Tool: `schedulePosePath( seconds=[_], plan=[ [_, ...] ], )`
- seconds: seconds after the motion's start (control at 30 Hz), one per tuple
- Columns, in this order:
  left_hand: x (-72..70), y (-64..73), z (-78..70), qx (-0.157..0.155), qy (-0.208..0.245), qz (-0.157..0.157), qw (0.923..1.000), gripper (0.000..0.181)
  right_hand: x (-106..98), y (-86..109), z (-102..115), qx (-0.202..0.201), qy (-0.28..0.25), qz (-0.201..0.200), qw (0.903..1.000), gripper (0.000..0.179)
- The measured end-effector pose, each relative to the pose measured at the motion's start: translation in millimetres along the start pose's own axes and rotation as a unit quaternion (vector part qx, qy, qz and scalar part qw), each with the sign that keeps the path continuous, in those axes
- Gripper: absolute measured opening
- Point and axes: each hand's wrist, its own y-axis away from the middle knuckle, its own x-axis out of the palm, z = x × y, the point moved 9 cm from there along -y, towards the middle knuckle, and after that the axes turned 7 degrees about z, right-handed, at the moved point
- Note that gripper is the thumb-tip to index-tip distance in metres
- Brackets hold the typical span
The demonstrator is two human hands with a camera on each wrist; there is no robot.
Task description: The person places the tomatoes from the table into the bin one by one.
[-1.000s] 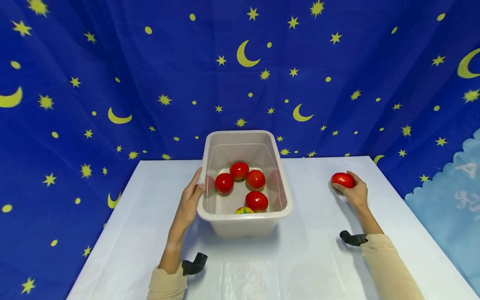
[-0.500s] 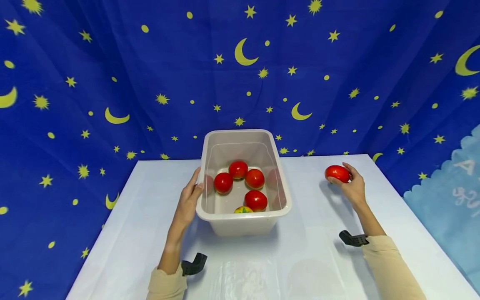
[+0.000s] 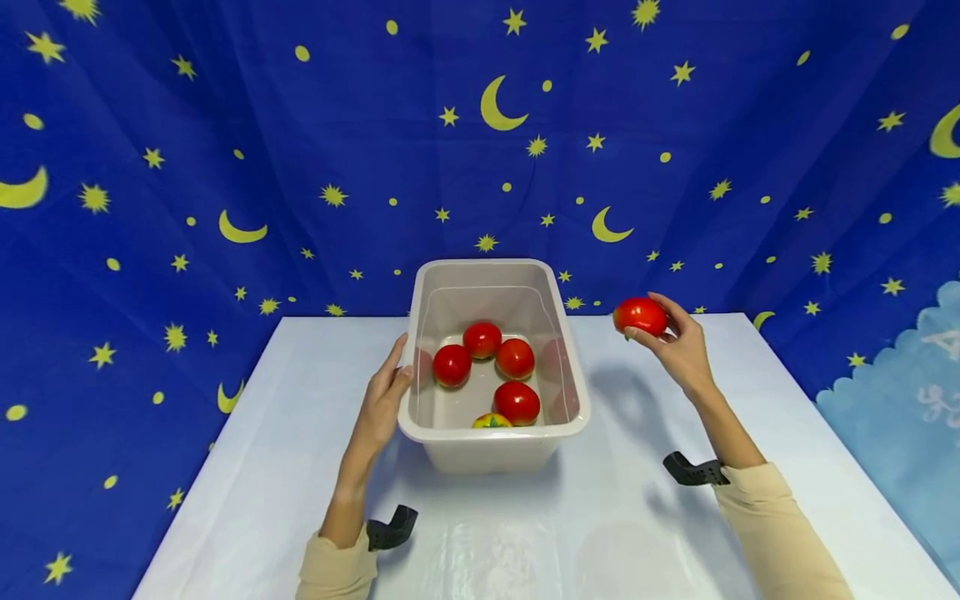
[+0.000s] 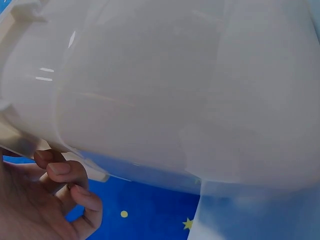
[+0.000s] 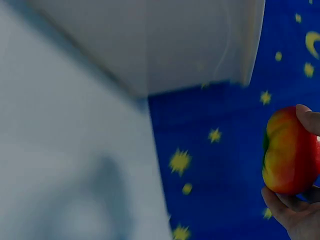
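My left hand point(image 3: 377, 407) holds the left rim of a pale grey plastic bin point(image 3: 491, 455), thumb on the rim. In the left wrist view its fingers point(image 4: 70, 172) curl under the lip, beside the bin's outer wall. Several red tomatoes point(image 3: 482, 340) lie on the bin floor, one turned with its yellow-green stem end point(image 3: 492, 421) up. Right of the bin, my right hand point(image 3: 684, 350) grips another tomato point(image 3: 640, 317) in the air between thumb and fingers. The right wrist view shows that tomato's yellow-green, lobed stem end point(image 5: 275, 150) facing left.
The bin stands on a table with a white cover point(image 3: 622, 508), near the back edge. Behind hangs a blue curtain point(image 3: 315, 133) with yellow stars and moons. A light blue scalloped cloth point(image 3: 900, 425) is at the right. Each wrist wears a black mount point(image 3: 693, 471).
My right hand has lifted the tomato off the table and carried it up and left toward the bin. The left hand and bin have stayed in place.
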Motion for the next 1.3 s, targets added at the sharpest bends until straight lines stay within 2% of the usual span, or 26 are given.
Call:
schedulePosePath(
  seconds=[0.27, 0.43, 0.67, 1.0, 1.17, 1.3],
  plan=[
    [0.7, -0.5, -0.8, 0.009, 0.001, 0.0, 1.0, 0.054, 23, 0.0, 55, -0.058, -0.013, 0.036, 0.9976, 0.066],
    [0.8, -1.5, -1.6, 0.019, 0.002, 0.001, 0.9998, 0.054, 36, 2.3, 81, -0.098, -0.02, 0.051, 0.9936, 0.064],
    [0.9, -2.1, -0.6, 0.02, 0.006, 0.005, 0.9998, 0.055, 61, 6.6, 102, -0.115, -0.041, 0.107, 0.9867, 0.064],
    [-3.8, -0.2, -0.7, 0.002, 0.001, -0.001, 1.0, 0.054, 106, 9.8, 130, -0.126, -0.072, 0.201, 0.9687, 0.07],
    [-5.1, 0.1, -0.3, 0.001, -0.006, -0.003, 1.0, 0.054, 125, 13.1, 141, -0.138, -0.088, 0.23, 0.9594, 0.069],
    [-3.1, 0.4, 0.0, 0.005, -0.004, -0.003, 1.0, 0.055, 133, 16.7, 145, -0.14, -0.091, 0.242, 0.9559, 0.069]
  ],
)
